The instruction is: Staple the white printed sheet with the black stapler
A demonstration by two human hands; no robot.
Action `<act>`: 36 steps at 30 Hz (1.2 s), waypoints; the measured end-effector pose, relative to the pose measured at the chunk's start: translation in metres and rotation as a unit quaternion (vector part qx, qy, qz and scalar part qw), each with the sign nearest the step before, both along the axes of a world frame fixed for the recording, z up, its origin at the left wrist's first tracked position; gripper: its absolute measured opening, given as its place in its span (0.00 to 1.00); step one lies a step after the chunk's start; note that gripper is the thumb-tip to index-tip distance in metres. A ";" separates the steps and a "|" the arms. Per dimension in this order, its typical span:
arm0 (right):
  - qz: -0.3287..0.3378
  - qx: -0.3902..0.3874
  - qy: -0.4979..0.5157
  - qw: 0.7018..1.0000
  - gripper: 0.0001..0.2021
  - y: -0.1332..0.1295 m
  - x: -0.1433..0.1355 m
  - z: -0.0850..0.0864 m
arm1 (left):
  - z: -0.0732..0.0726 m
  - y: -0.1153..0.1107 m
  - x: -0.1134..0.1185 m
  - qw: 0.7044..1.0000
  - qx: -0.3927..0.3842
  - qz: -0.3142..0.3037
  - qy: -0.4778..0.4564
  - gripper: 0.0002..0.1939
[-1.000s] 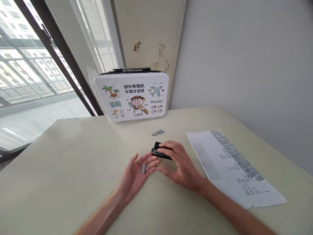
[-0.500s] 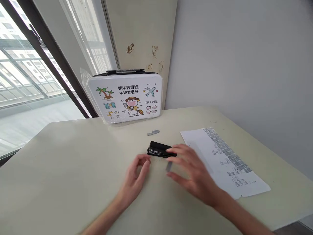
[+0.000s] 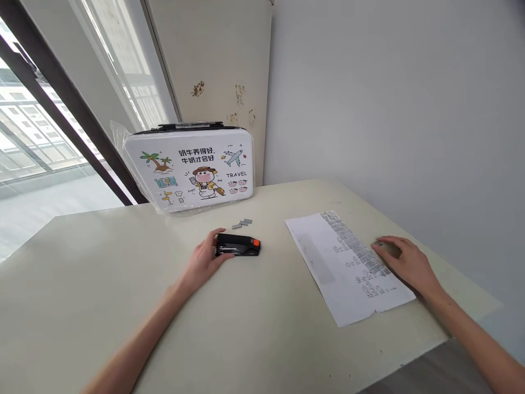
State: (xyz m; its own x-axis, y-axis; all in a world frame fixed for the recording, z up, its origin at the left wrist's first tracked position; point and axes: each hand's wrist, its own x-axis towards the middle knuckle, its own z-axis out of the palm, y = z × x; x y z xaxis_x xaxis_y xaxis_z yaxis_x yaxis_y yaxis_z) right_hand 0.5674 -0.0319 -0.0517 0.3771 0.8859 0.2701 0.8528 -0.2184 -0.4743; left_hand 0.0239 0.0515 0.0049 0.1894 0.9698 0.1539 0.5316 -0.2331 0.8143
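A black stapler [image 3: 238, 245] with an orange patch at its right end lies on the table. My left hand [image 3: 205, 258] grips its left end, thumb in front and fingers behind. Far to the right, my right hand [image 3: 410, 265] rests over the table by the printed paper sheet [image 3: 305, 246], its thumb and fingers pinching a small grey strip of staples [image 3: 378, 243]. Several more grey staple strips [image 3: 245, 222] lie loose just behind the stapler.
A white cartoon-printed case [image 3: 188, 169] in clear plastic stands upright at the back of the table [image 3: 246, 339]. A grey wall [image 3: 369, 109] rises along the right side, and a glass sliding door [image 3: 49, 142] is on the left.
My left hand has taken hold of the stapler's left end. My right hand has left the stapler and moved right, past the paper, with the staple strip. The view has shifted slightly right.
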 end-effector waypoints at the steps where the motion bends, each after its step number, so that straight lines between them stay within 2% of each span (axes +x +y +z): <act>1: -0.005 0.003 -0.002 1.000 0.29 0.000 0.002 -0.002 | -0.001 0.003 -0.011 0.999 0.014 0.021 0.039 0.35; 4: -0.005 0.022 -0.005 1.000 0.27 0.002 0.006 -0.007 | -0.003 0.013 -0.043 0.988 0.039 0.084 0.123 0.38; 6: 0.002 0.029 -0.008 1.000 0.26 0.003 0.008 -0.010 | -0.004 0.019 -0.057 0.982 0.041 0.112 0.148 0.39; 11: -0.003 0.010 -0.018 1.000 0.30 0.000 -0.002 -0.003 | -0.005 0.021 -0.062 0.978 0.041 0.138 0.148 0.41; 14: 0.007 0.040 -0.025 0.999 0.28 -0.009 -0.029 0.009 | -0.006 0.007 -0.059 0.974 0.070 0.162 0.144 0.44; 16: 0.049 0.055 -0.022 0.997 0.23 -0.017 -0.055 0.016 | -0.005 -0.011 -0.059 0.966 0.116 0.179 0.145 0.43; 19: 0.140 0.017 -0.013 0.990 0.21 -0.025 -0.093 0.018 | -0.001 -0.044 -0.061 0.952 0.190 0.184 0.151 0.31; 22: 0.211 -0.016 -0.025 0.977 0.22 -0.027 -0.118 0.015 | 0.003 -0.069 -0.062 0.958 0.182 0.162 0.155 0.14; 23: 0.224 -0.021 -0.029 0.974 0.22 -0.027 -0.122 0.015 | 0.003 -0.075 -0.062 0.962 0.167 0.149 0.157 0.11; 26: 0.234 -0.035 -0.034 0.971 0.24 -0.022 -0.125 0.014 | -0.002 -0.080 -0.063 0.972 0.132 0.076 0.180 0.15; 30: 0.216 -0.054 -0.050 0.974 0.27 -0.012 -0.114 0.015 | -0.008 -0.077 -0.064 0.964 0.129 -0.032 0.231 0.17; 36: 0.223 -0.072 -0.091 0.968 0.31 0.005 -0.085 0.006 | -0.008 -0.075 -0.063 0.960 0.138 -0.035 0.240 0.18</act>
State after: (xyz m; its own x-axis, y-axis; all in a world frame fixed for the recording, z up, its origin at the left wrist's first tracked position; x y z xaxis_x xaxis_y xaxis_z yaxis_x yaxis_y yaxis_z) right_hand 0.4821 -0.0273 -0.0453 -0.0927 0.9832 0.1573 0.9440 0.1370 -0.3002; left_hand -0.0389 -0.0235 -0.0033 0.3652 0.8873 0.2816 0.8055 -0.4528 0.3823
